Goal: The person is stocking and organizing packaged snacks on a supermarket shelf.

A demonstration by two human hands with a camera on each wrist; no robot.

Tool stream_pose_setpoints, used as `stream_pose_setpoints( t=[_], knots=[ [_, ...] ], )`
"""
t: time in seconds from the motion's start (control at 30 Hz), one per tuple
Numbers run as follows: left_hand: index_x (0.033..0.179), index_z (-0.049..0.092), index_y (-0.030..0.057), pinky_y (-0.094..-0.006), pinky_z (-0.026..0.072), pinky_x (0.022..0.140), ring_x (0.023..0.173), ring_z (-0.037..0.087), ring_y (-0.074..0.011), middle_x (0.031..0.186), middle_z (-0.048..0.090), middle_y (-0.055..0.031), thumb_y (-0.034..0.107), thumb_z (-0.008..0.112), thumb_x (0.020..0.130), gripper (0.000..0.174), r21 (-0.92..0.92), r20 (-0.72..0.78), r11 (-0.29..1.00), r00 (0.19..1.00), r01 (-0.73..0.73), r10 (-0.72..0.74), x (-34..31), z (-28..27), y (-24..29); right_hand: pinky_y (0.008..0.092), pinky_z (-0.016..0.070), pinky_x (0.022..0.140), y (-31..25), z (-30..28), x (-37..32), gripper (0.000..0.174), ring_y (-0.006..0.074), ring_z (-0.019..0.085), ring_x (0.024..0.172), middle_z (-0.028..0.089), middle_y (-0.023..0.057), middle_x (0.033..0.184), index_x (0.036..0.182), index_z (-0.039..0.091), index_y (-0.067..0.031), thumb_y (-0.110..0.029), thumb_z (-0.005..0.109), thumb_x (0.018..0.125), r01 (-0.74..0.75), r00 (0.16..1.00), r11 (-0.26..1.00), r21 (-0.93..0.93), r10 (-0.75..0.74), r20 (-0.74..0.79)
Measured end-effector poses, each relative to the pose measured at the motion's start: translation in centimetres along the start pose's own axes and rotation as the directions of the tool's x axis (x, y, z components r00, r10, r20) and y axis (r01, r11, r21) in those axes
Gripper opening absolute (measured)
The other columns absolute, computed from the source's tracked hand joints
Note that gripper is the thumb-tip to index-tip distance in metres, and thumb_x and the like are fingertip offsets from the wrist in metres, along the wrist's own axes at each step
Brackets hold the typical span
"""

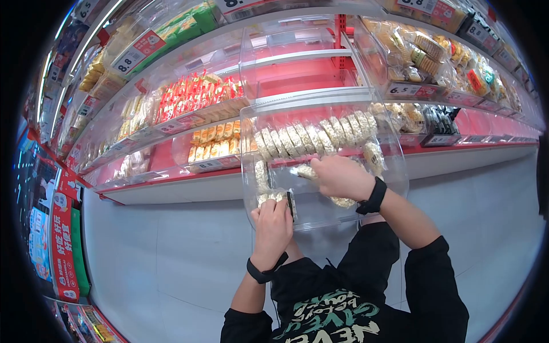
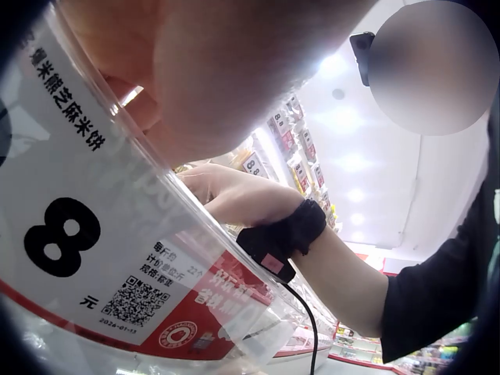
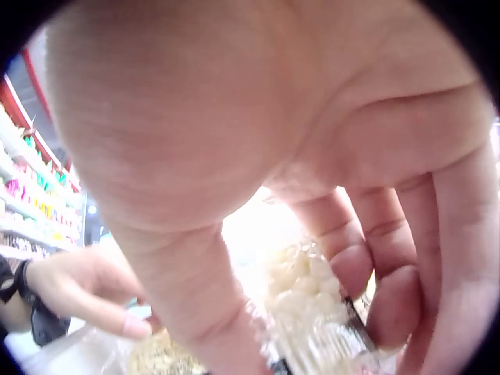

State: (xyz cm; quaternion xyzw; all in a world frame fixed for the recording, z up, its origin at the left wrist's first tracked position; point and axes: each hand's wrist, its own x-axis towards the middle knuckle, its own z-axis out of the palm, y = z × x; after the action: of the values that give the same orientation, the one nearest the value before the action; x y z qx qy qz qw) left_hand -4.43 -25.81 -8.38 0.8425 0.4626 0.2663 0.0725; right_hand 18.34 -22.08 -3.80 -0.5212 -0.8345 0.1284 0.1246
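A clear plastic bin (image 1: 320,222) of wrapped puffed rice cakes (image 1: 297,140) stands tilted before the person, its back row packed upright. My right hand (image 1: 341,177) grips one wrapped rice cake (image 3: 301,293) over the bin's middle, between thumb and fingers. At the front left corner my left hand (image 1: 271,226) reaches over the rim, its fingers bent onto a few wrapped rice cakes (image 1: 274,197). The left palm hides most of its fingertips in the left wrist view. Another pack (image 1: 343,202) lies under the right wrist, and one (image 1: 374,157) leans at the right wall.
A price label (image 2: 86,234) marked 8 covers the bin's outer front. Shelves of packaged snacks (image 1: 197,97) rise behind and to both sides. The lower shelf's white base (image 1: 171,194) runs along the grey floor (image 1: 194,257). A red display (image 1: 66,240) stands at left.
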Motion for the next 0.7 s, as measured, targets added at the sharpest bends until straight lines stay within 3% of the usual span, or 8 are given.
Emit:
stream_pose_setpoints(
  t=[0.07,0.1,0.2,0.33,0.4,0.47,0.57,0.7],
  knots=[
    [0.107,0.063,0.0027,-0.0392,0.0350,0.085,0.094,0.056,-0.0264,0.095,0.057,-0.0102,0.009,0.064,0.085,0.023,-0.011,0.003,1.000,1.000,0.002,-0.002,0.0,0.1,0.1,0.0459,0.0543,0.068,-0.9,2.4,-0.4,0.028,0.0417,0.067,0.072,0.066,0.0242,0.079,0.094,0.056,0.0063,-0.006,0.062,0.070,0.055,0.998,0.998,0.024,-0.055,-0.009],
    [0.108,0.063,0.0029,-0.0393,0.0353,0.086,0.095,0.056,-0.0267,0.097,0.058,-0.0105,0.009,0.064,0.085,0.024,-0.026,-0.003,1.000,1.000,0.016,-0.016,0.2,0.1,0.3,0.0472,0.0539,0.071,-1.4,2.4,-0.4,0.033,0.0420,0.067,0.080,0.067,0.0256,0.087,0.105,0.055,0.0053,-0.006,0.059,0.074,0.079,0.967,0.992,0.101,-0.101,0.234],
    [0.109,0.061,0.0032,-0.0396,0.0360,0.089,0.102,0.057,-0.0262,0.104,0.060,-0.0113,0.007,0.063,0.083,0.026,-0.071,-0.103,0.992,0.990,-0.106,0.098,0.6,-0.3,0.9,0.0477,0.0531,0.077,-2.8,2.4,0.1,0.037,0.0406,0.067,0.091,0.068,0.0250,0.096,0.114,0.057,0.0007,-0.006,0.055,0.078,0.083,0.809,0.972,0.221,-0.195,0.555],
    [0.103,0.064,0.0031,-0.0426,0.0346,0.095,0.117,0.055,-0.0256,0.114,0.062,-0.0115,0.005,0.060,0.082,0.022,-0.140,0.018,0.960,0.968,-0.244,0.248,0.3,-0.7,0.6,0.0447,0.0524,0.083,-1.1,2.1,2.0,0.038,0.0356,0.066,0.100,0.070,0.0183,0.106,0.115,0.066,-0.0063,-0.006,0.053,0.079,0.190,0.733,0.964,0.185,-0.265,0.626],
    [0.099,0.065,0.0031,-0.0440,0.0345,0.095,0.119,0.054,-0.0248,0.115,0.062,-0.0109,0.007,0.061,0.080,0.020,-0.055,0.028,0.953,0.954,-0.298,0.300,0.2,-0.6,0.1,0.0432,0.0534,0.079,-0.4,1.0,3.9,0.028,0.0360,0.068,0.092,0.072,0.0171,0.094,0.102,0.072,-0.0058,-0.005,0.057,0.078,0.156,0.800,0.981,0.112,-0.192,0.568],
    [0.094,0.066,0.0033,-0.0451,0.0342,0.095,0.120,0.053,-0.0243,0.116,0.062,-0.0104,0.009,0.062,0.078,0.018,-0.002,0.036,0.950,0.949,-0.312,0.312,0.1,-0.3,0.0,0.0456,0.0531,0.077,-0.1,0.8,6.2,0.031,0.0376,0.067,0.089,0.071,0.0178,0.089,0.107,0.069,-0.0051,-0.002,0.059,0.077,0.167,0.958,0.972,0.166,-0.200,0.206],
    [0.090,0.066,0.0038,-0.0456,0.0337,0.095,0.121,0.053,-0.0238,0.115,0.062,-0.0096,0.011,0.062,0.077,0.016,0.024,0.040,0.960,0.960,-0.279,0.278,0.0,0.1,0.3,0.0474,0.0514,0.072,-1.3,1.4,8.5,0.049,0.0410,0.066,0.079,0.067,0.0217,0.082,0.121,0.062,-0.0077,0.005,0.052,0.075,0.251,0.967,0.924,0.289,-0.224,-0.124],
    [0.088,0.066,0.0047,-0.0453,0.0337,0.095,0.121,0.052,-0.0231,0.115,0.061,-0.0087,0.012,0.062,0.076,0.014,0.035,0.041,0.961,0.962,-0.273,0.271,-0.2,0.3,0.3,0.0519,0.0488,0.071,-2.6,2.7,9.6,0.052,0.0422,0.064,0.078,0.065,0.0228,0.079,0.128,0.053,-0.0090,0.006,0.050,0.078,0.241,0.964,0.962,0.126,-0.253,0.083]
  ],
)
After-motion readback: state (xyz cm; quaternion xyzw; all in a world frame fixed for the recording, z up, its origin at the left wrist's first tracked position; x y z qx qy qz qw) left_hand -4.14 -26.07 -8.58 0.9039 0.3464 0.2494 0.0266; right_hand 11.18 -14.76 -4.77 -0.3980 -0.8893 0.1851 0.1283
